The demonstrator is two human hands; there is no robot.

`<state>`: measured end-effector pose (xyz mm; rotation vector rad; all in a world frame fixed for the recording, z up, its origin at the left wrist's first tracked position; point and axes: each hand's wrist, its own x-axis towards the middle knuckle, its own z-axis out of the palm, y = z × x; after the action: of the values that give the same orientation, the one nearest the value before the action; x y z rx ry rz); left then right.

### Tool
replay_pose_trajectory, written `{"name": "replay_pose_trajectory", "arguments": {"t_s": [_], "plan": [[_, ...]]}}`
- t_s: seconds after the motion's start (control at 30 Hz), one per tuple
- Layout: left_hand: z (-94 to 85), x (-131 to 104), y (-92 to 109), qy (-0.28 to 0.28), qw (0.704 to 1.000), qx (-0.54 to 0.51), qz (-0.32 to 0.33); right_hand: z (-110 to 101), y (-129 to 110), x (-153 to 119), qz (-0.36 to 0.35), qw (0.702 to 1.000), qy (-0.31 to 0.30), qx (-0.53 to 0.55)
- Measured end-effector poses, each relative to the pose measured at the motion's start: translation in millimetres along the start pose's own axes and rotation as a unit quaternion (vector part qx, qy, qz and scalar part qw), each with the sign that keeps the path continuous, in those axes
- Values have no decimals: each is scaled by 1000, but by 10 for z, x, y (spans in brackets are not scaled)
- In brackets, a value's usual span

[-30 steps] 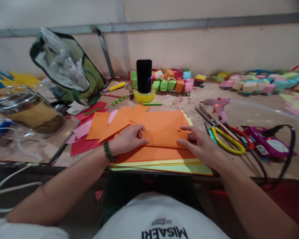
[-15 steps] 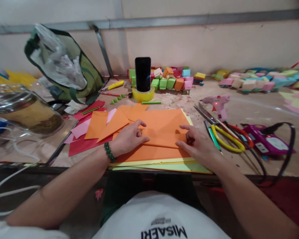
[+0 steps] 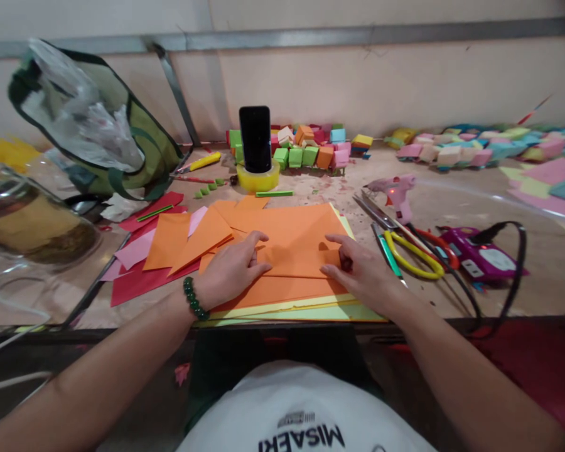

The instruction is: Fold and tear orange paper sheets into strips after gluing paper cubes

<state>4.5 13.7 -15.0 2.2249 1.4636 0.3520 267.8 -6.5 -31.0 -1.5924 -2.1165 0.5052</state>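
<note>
Paper (image 3: pixel 292 265), orange, flat, apparently folded, lies at near centre between bare left hand (image 3: pixel 230 269) and right hand (image 3: pixel 366 270), thumbs and forefingers parted, pinch indeterminable; aligned edges and even pressure should keep creases straight.

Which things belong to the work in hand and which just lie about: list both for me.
Seemingly in the work:
folded orange paper, between left hand and right hand
paper stack beneath

Untouched, seemingly just lying about:
phone
tape roll
scissors
glue gun, light on
bag
jar
</note>
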Motion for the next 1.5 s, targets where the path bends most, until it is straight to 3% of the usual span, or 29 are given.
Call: {"name": "replay_pose_trajectory", "arguments": {"t_s": [0.2,0.5,0.7,0.93,1.07,1.2,1.27,1.4,1.5], "plan": [[-14,-67,94,6,991,132,30,5,-11,-27,-15,1000,11,-20],[17,-91,64,8,981,183,64,-12,35,3,-7,1000,-8,9],[21,-96,67,79,956,233,157,-19,21,4,-1,999,-2,34],[55,-126,49,61,918,269,283,8,33,-8,-1,999,13,40],[65,-126,54,53,941,220,250,-10,28,-31,11,998,17,65],[25,-85,90,75,980,57,173,-32,-22,-68,20,996,4,85],[-5,-56,108,54,986,10,159,-57,-52,-81,25,993,-17,113],[-54,-25,137,-14,985,60,163,-207,-74,-57,-22,989,-61,135],[-69,-43,158,-3,983,88,164,-391,-80,33,-19,988,-93,123]]}}
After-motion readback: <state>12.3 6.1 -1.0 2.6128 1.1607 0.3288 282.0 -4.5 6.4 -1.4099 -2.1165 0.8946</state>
